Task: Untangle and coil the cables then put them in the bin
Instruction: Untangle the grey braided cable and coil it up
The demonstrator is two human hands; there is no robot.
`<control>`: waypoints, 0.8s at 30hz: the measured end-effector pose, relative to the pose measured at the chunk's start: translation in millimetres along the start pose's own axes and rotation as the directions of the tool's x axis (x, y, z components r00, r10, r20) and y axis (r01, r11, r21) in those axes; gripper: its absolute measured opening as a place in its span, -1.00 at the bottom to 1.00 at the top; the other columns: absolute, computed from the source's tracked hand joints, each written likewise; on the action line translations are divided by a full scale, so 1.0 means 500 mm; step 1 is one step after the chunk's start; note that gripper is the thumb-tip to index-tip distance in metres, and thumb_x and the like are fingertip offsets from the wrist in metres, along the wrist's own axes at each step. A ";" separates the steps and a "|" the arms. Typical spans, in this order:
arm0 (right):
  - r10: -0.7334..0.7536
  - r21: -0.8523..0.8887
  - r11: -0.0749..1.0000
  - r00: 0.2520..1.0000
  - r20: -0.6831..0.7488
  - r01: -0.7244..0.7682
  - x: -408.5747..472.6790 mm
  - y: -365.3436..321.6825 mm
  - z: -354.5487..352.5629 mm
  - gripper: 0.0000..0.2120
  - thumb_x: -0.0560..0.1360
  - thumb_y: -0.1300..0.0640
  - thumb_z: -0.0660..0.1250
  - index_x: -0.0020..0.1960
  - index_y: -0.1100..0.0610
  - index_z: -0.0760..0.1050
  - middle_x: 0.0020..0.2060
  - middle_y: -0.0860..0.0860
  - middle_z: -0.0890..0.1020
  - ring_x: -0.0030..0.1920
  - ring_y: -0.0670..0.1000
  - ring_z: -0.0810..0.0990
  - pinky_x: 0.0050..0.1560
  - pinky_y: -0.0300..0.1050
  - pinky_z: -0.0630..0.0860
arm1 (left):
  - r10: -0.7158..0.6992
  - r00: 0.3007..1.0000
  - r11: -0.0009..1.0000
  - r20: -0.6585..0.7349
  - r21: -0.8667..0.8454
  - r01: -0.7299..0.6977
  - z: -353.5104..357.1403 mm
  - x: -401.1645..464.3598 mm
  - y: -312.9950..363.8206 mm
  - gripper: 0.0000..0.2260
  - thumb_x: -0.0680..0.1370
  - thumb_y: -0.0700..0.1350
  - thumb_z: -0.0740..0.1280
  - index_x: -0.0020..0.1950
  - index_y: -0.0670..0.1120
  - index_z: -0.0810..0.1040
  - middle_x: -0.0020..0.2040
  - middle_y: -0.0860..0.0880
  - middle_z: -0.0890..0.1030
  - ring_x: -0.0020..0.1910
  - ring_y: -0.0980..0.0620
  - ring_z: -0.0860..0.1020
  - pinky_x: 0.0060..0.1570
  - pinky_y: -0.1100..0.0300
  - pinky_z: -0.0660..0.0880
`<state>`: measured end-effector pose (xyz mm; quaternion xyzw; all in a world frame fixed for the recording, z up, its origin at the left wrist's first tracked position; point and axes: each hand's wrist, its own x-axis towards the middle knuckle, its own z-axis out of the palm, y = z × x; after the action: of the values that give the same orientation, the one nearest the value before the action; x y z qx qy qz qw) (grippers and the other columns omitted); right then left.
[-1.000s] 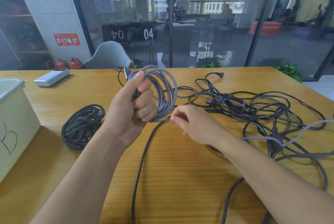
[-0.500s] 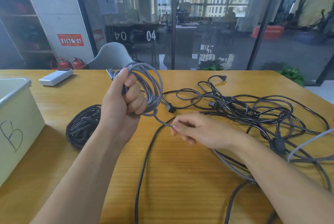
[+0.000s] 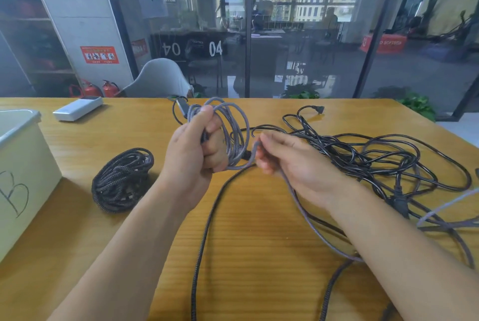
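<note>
Left hand (image 3: 193,154) fisted round looped grey braided cable coil (image 3: 230,134) above wooden table (image 3: 259,256), right hand (image 3: 293,165) at 3 o'clock pinching its trailing strand, finished black braided coil (image 3: 120,178) at 9 o'clock, cream plastic bin (image 3: 23,173) beyond it, tangled black cables (image 3: 375,157) at 2 o'clock

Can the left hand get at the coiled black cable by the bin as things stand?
Probably not yet: the left hand grips the grey braided coil. The coiled black cable lies in the open just to its left, nothing on top, so once freed the way looks clear.
</note>
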<state>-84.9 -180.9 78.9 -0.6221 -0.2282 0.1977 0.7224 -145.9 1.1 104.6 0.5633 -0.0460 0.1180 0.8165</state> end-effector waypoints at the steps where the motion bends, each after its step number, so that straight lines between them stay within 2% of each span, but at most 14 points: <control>1: -0.037 -0.044 0.998 0.999 0.035 0.038 -0.006 -0.010 -0.009 -0.78 0.55 0.01 0.32 0.01 0.15 0.61 -0.27 -0.06 0.60 -0.30 -0.07 0.48 -0.19 -0.24 0.43 | -0.003 1.000 1.000 -0.003 0.014 0.003 0.001 0.000 -0.002 -0.62 0.75 -0.01 0.12 -0.27 0.00 0.28 -0.48 0.09 0.13 -0.54 0.10 0.07 -0.46 0.18 0.07; 4: -0.084 -0.323 0.933 0.970 0.230 0.157 -0.033 -0.045 -0.040 -0.85 0.58 0.09 0.35 -0.07 0.14 0.64 -0.27 -0.06 0.60 -0.27 -0.07 0.48 -0.16 -0.31 0.45 | -0.004 1.000 1.000 -0.020 0.013 0.005 -0.001 -0.001 0.000 -0.63 0.75 0.00 0.13 -0.27 0.00 0.29 -0.47 0.09 0.14 -0.53 0.09 0.08 -0.45 0.16 0.07; 7: 0.041 -0.570 0.801 0.932 0.360 0.185 -0.045 -0.062 -0.065 -0.89 0.57 0.08 0.44 -0.03 0.09 0.71 -0.17 -0.02 0.70 -0.14 -0.05 0.60 -0.04 -0.16 0.54 | -0.024 0.999 0.999 -0.034 -0.027 0.024 -0.005 -0.002 0.002 -0.63 0.74 0.02 0.14 -0.26 0.01 0.29 -0.47 0.10 0.13 -0.54 0.10 0.08 -0.46 0.18 0.06; 9: 0.136 -0.691 0.708 0.931 0.339 0.148 -0.041 -0.058 -0.071 -0.88 0.58 0.02 0.46 -0.01 0.05 0.73 -0.13 -0.02 0.72 -0.13 -0.01 0.60 0.01 0.00 0.57 | -0.046 0.999 0.997 -0.016 -0.069 0.044 -0.001 -0.004 -0.001 -0.63 0.74 0.03 0.14 -0.27 0.01 0.30 -0.48 0.10 0.12 -0.55 0.11 0.07 -0.48 0.20 0.06; 13: 0.180 -0.891 0.445 0.965 0.191 0.093 -0.021 -0.034 -0.073 -0.84 0.59 -0.14 0.43 -0.05 -0.10 0.72 -0.13 -0.12 0.72 -0.14 -0.08 0.62 0.03 0.07 0.60 | -0.108 0.986 0.990 0.125 -0.077 0.118 0.019 -0.013 -0.011 -0.63 0.71 0.04 0.16 -0.30 0.02 0.32 -0.50 0.11 0.13 -0.57 0.13 0.07 -0.47 0.16 0.01; 14: 0.156 -0.928 0.365 0.978 0.142 0.077 -0.018 -0.027 -0.071 -0.76 0.56 -0.23 0.41 -0.07 -0.10 0.71 -0.16 -0.14 0.70 -0.16 -0.14 0.60 -0.01 0.02 0.58 | -0.132 0.974 0.989 0.184 -0.044 0.143 0.021 -0.015 -0.015 -0.63 0.70 0.05 0.17 -0.30 0.02 0.32 -0.50 0.11 0.14 -0.57 0.13 0.08 -0.46 0.16 0.01; 16: 0.051 -0.984 0.179 0.999 0.015 0.005 -0.011 -0.011 -0.070 -0.42 0.41 -0.53 0.27 -0.14 -0.03 0.67 -0.28 -0.08 0.66 -0.27 -0.14 0.53 -0.17 -0.08 0.49 | -0.171 0.934 0.985 0.313 0.040 0.167 0.019 -0.018 -0.019 -0.63 0.69 0.08 0.20 -0.30 0.02 0.33 -0.50 0.13 0.17 -0.57 0.14 0.10 -0.49 0.18 0.06; 18: -0.093 -0.994 0.085 0.993 -0.071 -0.064 -0.005 -0.001 -0.076 -0.14 0.19 -0.72 0.07 -0.23 0.07 0.60 -0.35 -0.02 0.63 -0.34 -0.08 0.51 -0.26 -0.10 0.43 | -0.196 0.901 0.980 0.387 0.093 0.173 0.011 -0.016 -0.017 -0.64 0.67 0.09 0.20 -0.30 0.03 0.33 -0.51 0.15 0.19 -0.57 0.15 0.11 -0.52 0.22 0.13; 19: -0.157 -0.991 0.111 0.983 -0.093 -0.076 -0.001 0.003 -0.086 -0.09 0.14 -0.75 0.06 -0.26 0.10 0.55 -0.37 0.01 0.62 -0.37 -0.05 0.50 -0.29 -0.12 0.41 | -0.201 0.893 0.979 0.402 0.112 0.170 0.006 -0.014 -0.015 -0.66 0.66 0.09 0.19 -0.30 0.03 0.33 -0.51 0.15 0.20 -0.57 0.15 0.12 -0.52 0.23 0.15; 21: -0.222 -0.962 0.265 0.967 -0.125 -0.063 0.006 0.004 -0.107 -0.13 0.14 -0.69 0.20 -0.27 0.17 0.46 -0.43 0.04 0.53 -0.41 -0.05 0.38 -0.32 -0.13 0.31 | -0.205 0.881 0.976 0.427 0.155 0.152 0.001 -0.014 -0.011 -0.66 0.66 0.07 0.17 -0.31 0.03 0.35 -0.50 0.14 0.21 -0.57 0.15 0.13 -0.52 0.23 0.16; 23: -0.143 -0.885 0.466 0.986 -0.084 -0.007 0.006 -0.004 -0.132 -0.28 0.29 -0.50 0.42 -0.24 0.19 0.41 -0.41 -0.01 0.40 -0.38 -0.07 0.30 -0.28 -0.11 0.26 | -0.222 0.861 0.969 0.458 0.202 0.142 -0.002 -0.016 -0.009 -0.66 0.66 0.05 0.16 -0.31 0.02 0.36 -0.49 0.12 0.22 -0.56 0.14 0.12 -0.53 0.24 0.15; 24: -0.068 -0.836 0.549 0.997 -0.035 0.008 0.002 -0.010 -0.145 -0.39 0.39 -0.38 0.47 -0.21 0.18 0.43 -0.38 -0.02 0.40 -0.35 -0.07 0.32 -0.23 -0.10 0.30 | -0.229 0.854 0.965 0.467 0.225 0.136 -0.003 -0.017 -0.008 -0.66 0.66 0.05 0.16 -0.31 0.02 0.36 -0.48 0.11 0.22 -0.56 0.14 0.12 -0.53 0.24 0.14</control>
<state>-42.1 -239.8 75.1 -0.8911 -0.2852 0.0305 0.3516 -153.2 -0.2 98.6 0.6493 -0.1859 -0.1030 0.7302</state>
